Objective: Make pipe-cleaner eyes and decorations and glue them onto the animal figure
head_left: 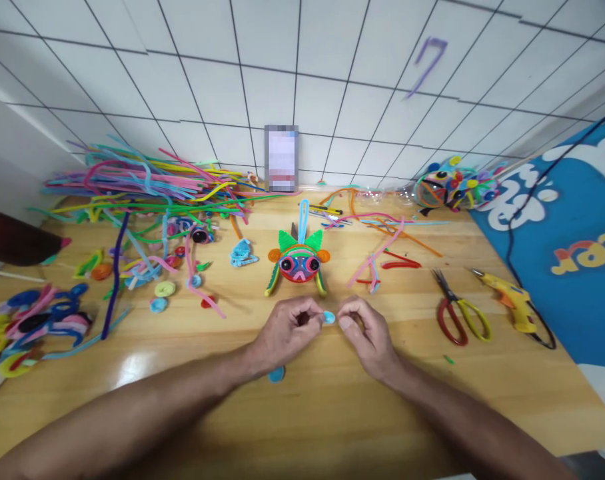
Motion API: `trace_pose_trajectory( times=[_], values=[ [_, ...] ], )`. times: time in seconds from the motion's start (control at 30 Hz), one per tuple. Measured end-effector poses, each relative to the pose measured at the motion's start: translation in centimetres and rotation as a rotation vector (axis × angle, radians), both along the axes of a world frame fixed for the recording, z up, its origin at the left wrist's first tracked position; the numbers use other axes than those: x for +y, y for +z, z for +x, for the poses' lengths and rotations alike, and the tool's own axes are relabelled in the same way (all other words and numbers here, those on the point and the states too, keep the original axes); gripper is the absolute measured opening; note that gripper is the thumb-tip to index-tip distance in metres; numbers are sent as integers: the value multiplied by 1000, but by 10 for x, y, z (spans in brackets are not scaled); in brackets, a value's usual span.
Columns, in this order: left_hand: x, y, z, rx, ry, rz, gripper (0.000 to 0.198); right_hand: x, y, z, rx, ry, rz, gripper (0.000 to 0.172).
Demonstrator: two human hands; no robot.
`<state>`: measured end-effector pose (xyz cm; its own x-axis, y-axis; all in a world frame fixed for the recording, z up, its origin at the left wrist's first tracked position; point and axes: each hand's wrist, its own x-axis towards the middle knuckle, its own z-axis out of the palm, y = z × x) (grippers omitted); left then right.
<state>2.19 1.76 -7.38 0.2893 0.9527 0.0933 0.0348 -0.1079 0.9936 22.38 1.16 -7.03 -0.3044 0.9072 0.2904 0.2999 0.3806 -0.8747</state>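
Observation:
My left hand (291, 331) pinches a small light-blue coil of pipe cleaner (328, 318) between thumb and forefinger. Just right of the coil, my right hand (365, 331) has its thumb and fingertips pressed together; what they hold, if anything, is too small to make out. Behind both hands stands a colourful pipe-cleaner animal figure (299, 261) with green ears, orange side coils, big round eyes and a light-blue loop on top. Another blue coil (276, 374) lies on the table below my left wrist, partly covered by it.
Scissors (461, 313) and a yellow glue gun (515, 303) with a cord lie to the right. Pipe cleaners (152, 177) are heaped at the back left, with coils and made pieces before them. A phone (281, 159) leans on the tiled wall; another figure (440, 187) stands back right.

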Motion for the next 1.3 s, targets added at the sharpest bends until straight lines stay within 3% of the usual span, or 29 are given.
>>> trace_pose_trajectory(
  times=[0.57, 1.3],
  values=[
    [0, 1, 0, 42, -16, -46, 17, 1, 0, -3, 10, -69, -81, 31],
    [-1, 4, -5, 90, 6, 32, 16, 1, 0, -1, -13, -36, -83, 20]
  ],
)
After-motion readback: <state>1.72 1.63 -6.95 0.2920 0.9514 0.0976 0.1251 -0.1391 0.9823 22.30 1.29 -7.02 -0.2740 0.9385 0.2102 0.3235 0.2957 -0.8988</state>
